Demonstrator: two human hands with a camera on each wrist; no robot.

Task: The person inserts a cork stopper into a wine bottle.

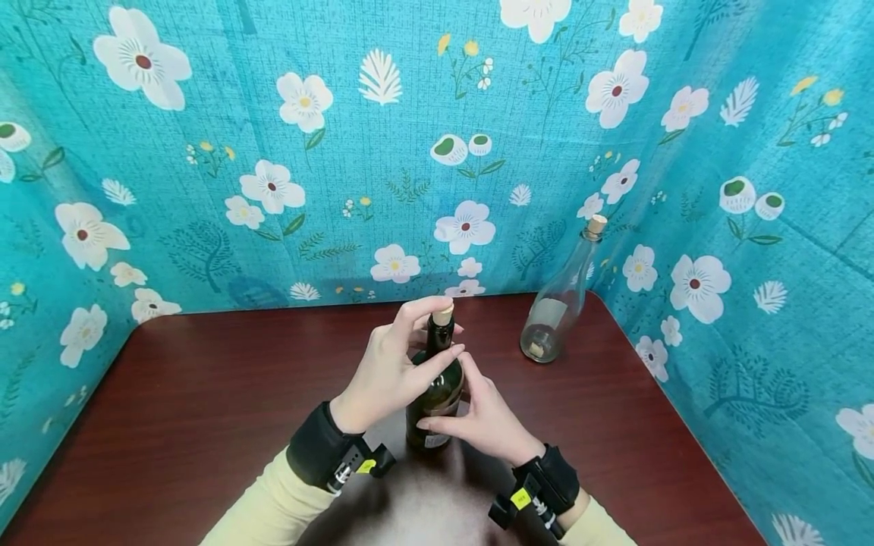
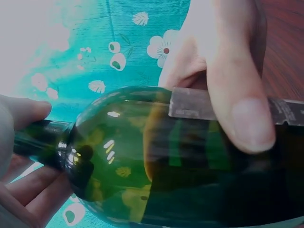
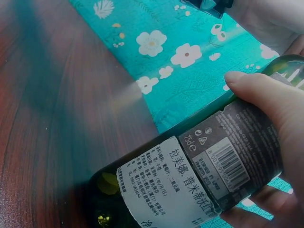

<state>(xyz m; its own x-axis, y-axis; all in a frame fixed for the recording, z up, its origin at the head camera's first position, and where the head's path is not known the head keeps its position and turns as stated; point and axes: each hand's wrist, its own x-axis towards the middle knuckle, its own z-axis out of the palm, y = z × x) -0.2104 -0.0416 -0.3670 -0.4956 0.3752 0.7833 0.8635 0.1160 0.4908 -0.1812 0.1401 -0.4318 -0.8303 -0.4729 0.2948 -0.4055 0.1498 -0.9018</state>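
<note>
Mostly hidden by both hands, the dark green glass wine bottle [image 1: 437, 394] stands mid-table on the reddish-brown wooden table [image 1: 205, 394], open room around. Its right hand [image 1: 488, 421] wraps the labelled body; left hand [image 1: 389, 371] pinches the neck under the tan cork [image 1: 444, 311].

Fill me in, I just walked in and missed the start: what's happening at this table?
A person stands a dark green wine bottle upright on the brown table. The right hand grips its body around the labels, while the left hand pinches the neck just under the cork, which sits in the mouth. Farther back on the right stands a clear, corked glass bottle, untouched, by the floral backdrop.
</note>
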